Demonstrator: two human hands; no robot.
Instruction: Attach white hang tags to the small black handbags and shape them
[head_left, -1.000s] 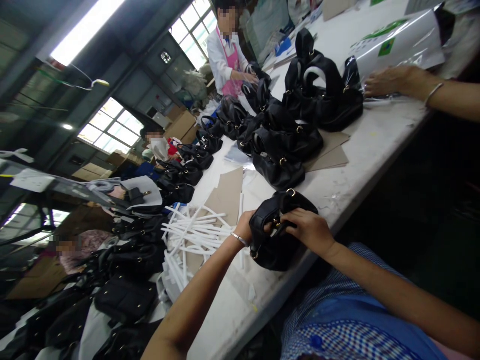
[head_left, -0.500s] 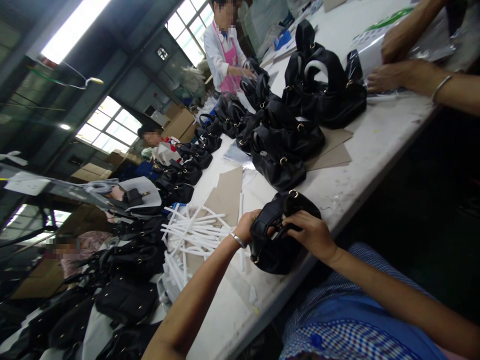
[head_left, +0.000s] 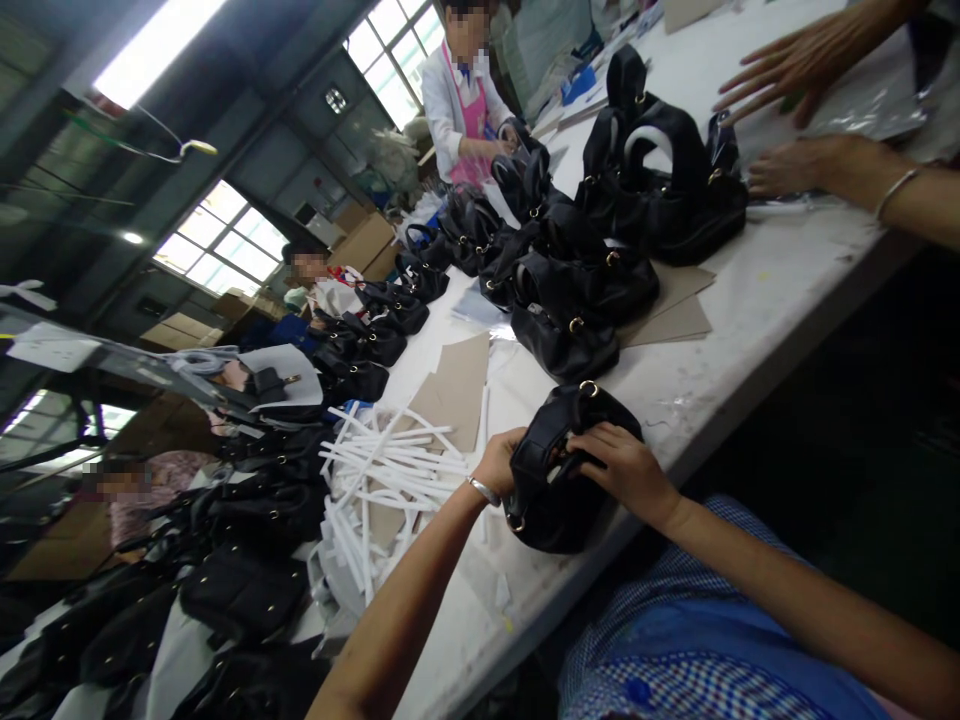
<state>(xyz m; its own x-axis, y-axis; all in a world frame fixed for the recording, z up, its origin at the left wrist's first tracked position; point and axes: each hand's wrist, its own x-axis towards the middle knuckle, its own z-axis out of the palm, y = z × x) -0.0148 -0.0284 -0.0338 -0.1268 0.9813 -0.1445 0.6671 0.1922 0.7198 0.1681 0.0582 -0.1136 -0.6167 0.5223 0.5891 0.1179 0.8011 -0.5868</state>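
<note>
A black handbag with gold rings rests on the near edge of the white table, tilted toward me. My left hand, with a silver bangle at the wrist, grips the bag's left side; its fingertips are hidden behind the black material. On the bag's upper middle, my right hand is closed at the opening, thumb and fingers pinching near a small light-coloured metal part. Exactly what the right fingertips pinch is too small to make out. Just beyond stands another black handbag.
White tubes lie heaped left of my bag beside brown cardboard sheets. More black handbags stand along the table. At right, a co-worker's hands touch clear plastic. Dark bags are piled at lower left.
My left hand and the bag's near side have shifted slightly right. My right hand stays at the opening. The co-worker's upper hand has opened and spread over the plastic.
</note>
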